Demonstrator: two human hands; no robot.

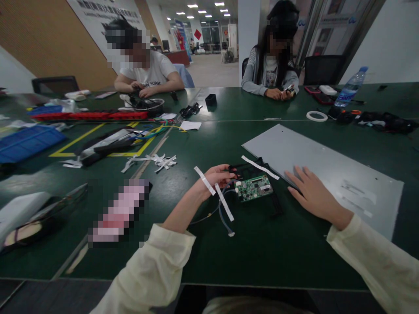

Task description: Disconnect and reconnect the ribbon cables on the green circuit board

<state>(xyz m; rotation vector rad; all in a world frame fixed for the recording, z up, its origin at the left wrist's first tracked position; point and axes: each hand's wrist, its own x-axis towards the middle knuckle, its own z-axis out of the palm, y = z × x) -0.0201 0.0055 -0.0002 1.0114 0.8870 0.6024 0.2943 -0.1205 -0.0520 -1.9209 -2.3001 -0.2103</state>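
A small green circuit board point(253, 188) lies on the dark green table point(203, 144) in front of me. My left hand point(214, 176) sits just left of it, fingers curled and pinched at a black part beside the board, with two white tape strips point(204, 180) stuck on the hand and wrist. Thin cables point(224, 218) trail from the board toward me. My right hand point(309, 192) rests flat, fingers spread, on the near corner of a large grey metal panel point(327, 170). Another white strip point(260, 167) lies across the black piece above the board.
Loose tape strips point(160, 160) lie at centre left. A blue tray point(26, 141) and red tray point(88, 115) stand far left. Tape roll point(317, 115) and water bottle point(352, 86) sit at back right. Two people work across the table.
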